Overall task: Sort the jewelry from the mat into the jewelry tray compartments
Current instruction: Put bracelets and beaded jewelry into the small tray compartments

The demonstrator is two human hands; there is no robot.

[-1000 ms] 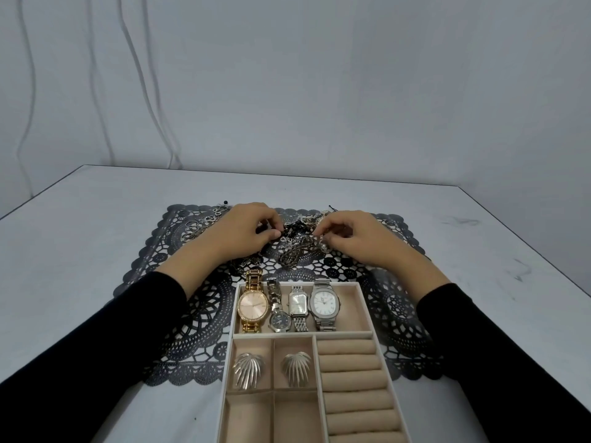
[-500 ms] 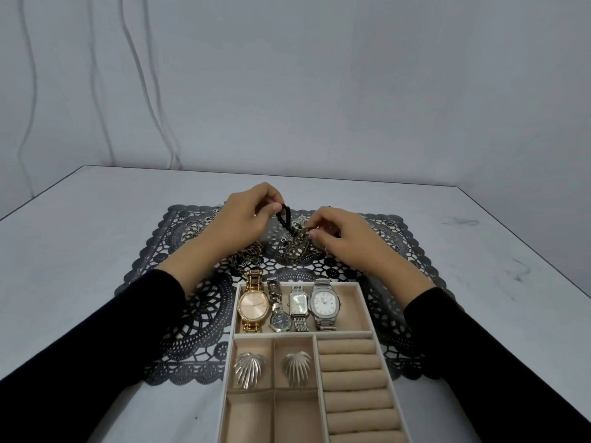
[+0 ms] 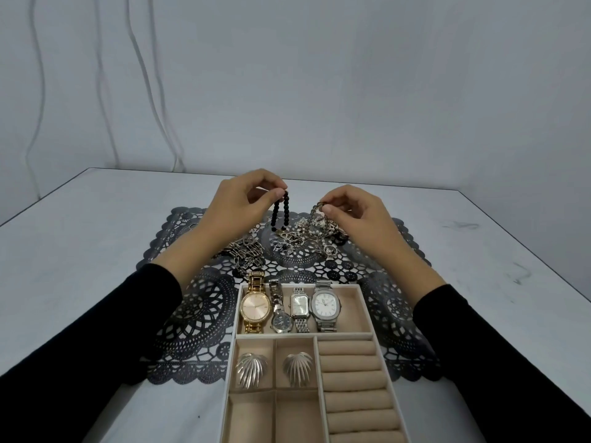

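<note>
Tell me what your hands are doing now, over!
Left hand pinches black bead bracelet above the mat. Right hand pinches a silver chain rising from the tangled jewelry pile. Bracelet's lower end meets that pile, maybe snagged.

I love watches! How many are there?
4, in the jewelry tray's far compartment: gold watch, dark-dial watch, rectangular watch, white-dial watch. The pile on the mat may hide more.

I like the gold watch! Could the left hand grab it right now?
Probably not yet: the left hand is busy pinching the black beads. Nothing covers the gold watch, though.
</note>
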